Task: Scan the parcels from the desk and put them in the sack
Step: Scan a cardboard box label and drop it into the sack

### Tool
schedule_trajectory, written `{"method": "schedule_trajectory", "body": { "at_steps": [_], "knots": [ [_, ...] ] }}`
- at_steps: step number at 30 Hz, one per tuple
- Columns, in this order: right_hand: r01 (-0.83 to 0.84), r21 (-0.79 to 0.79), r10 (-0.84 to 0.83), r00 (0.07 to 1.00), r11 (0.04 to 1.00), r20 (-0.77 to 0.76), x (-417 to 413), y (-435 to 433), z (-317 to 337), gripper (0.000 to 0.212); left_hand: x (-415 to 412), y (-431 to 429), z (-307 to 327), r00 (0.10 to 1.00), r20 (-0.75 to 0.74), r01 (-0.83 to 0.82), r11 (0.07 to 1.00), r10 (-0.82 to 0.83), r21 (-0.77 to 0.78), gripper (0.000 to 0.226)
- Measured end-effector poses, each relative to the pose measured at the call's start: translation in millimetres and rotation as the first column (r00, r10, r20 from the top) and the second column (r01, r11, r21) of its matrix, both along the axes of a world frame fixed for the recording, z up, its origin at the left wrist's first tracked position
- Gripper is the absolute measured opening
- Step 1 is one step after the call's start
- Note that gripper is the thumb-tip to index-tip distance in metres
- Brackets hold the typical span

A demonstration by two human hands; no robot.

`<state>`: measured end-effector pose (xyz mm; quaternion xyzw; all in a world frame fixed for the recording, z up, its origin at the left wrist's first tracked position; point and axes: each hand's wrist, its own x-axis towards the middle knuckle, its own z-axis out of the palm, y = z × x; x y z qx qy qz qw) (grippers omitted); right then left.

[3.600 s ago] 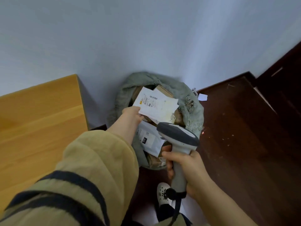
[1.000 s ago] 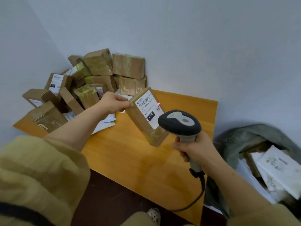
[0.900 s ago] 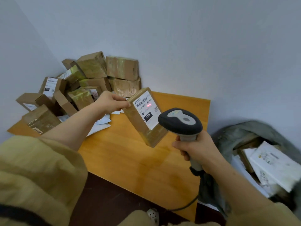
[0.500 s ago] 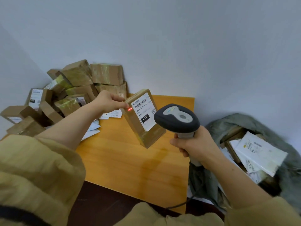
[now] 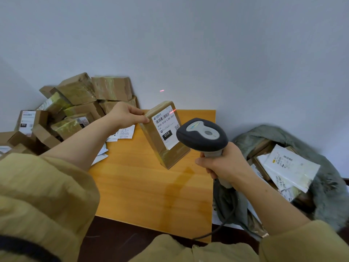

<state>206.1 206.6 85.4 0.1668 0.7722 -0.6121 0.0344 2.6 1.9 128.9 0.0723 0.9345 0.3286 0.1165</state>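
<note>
My left hand (image 5: pixel 126 115) holds a brown taped parcel (image 5: pixel 160 142) by its top corner, tilted above the wooden desk (image 5: pixel 151 186), its white label facing me. My right hand (image 5: pixel 222 163) grips a grey handheld scanner (image 5: pixel 203 134) just right of the parcel, head aimed at the label. A red laser streak touches the label's upper right edge, and another red spot shows on the wall behind. The grey-green sack (image 5: pixel 328 188) sits open on the floor to the right of the desk, with several parcels and white mailers inside.
A heap of brown cardboard parcels (image 5: pixel 79 103) fills the desk's far left corner against the wall. White envelopes (image 5: pixel 120 135) lie flat beside the heap. The scanner's cable (image 5: pixel 226 218) hangs down past the desk's right edge. Dark floor shows below.
The view has swung slightly right and the sack shows more fully. The parcel stays in my left hand and the laser streak has moved from the label's left edge to its upper right.
</note>
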Motion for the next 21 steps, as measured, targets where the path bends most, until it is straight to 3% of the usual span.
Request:
{"method": "schedule_trajectory", "body": {
  "at_steps": [11, 21],
  "knots": [
    [0.035, 0.027, -0.035, 0.999, 0.999, -0.002, -1, 8, -11, 0.015, -7, 12, -3, 1.0, -0.009, 0.024, 0.999, -0.024, -0.022, 0.041],
    [0.079, -0.091, -0.079, 0.997, 0.993, -0.001, -1, 19, -16, 0.008, -9, 37, -4, 0.999, 0.028, 0.034, 0.999, -0.033, -0.026, 0.04]
  ]
}}
